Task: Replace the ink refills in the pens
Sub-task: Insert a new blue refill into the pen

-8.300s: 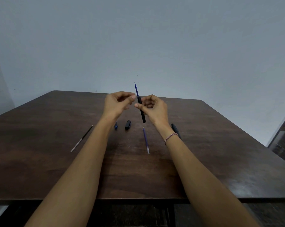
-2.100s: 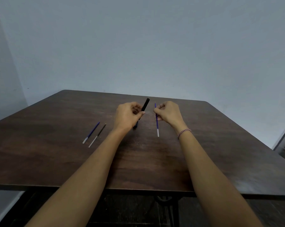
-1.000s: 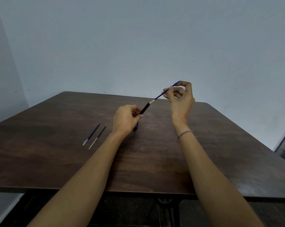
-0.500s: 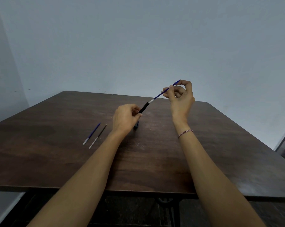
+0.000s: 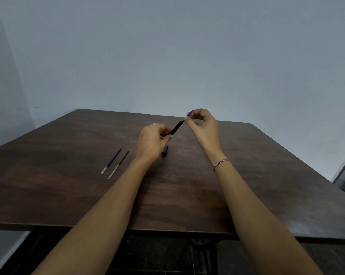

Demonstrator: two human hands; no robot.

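Left hand [image 5: 152, 140]: held above the counter, its fingers [image 5: 163, 132] curled round the lower part of the pen barrel and clamped on it.
Pen barrel [image 5: 176, 128]: black, tilted, with its open end up and to the right, toward the right hand; its lower end was hidden in the left hand.
Right hand [image 5: 204, 126]: raised just past the barrel's upper end, thumb and forefinger pinched together on the blue refill, the other fingers loosely curled.
Blue refill [image 5: 188, 115]: in line with the barrel, with a short stretch showing between the barrel's mouth and the right fingertips; how far it went inside could not be told.
Black pen part [image 5: 165, 151]: lay on the counter just under the left hand, partly hidden; cap or other piece, unclear.
Loose blue refill [image 5: 112, 160]: lay on the counter left of the left forearm.
Dark refill [image 5: 119, 164]: just beside it, nearly parallel.
Counter [image 5: 68, 195]: dark brown wood.
Bracelet [image 5: 221, 162]: on the right wrist.
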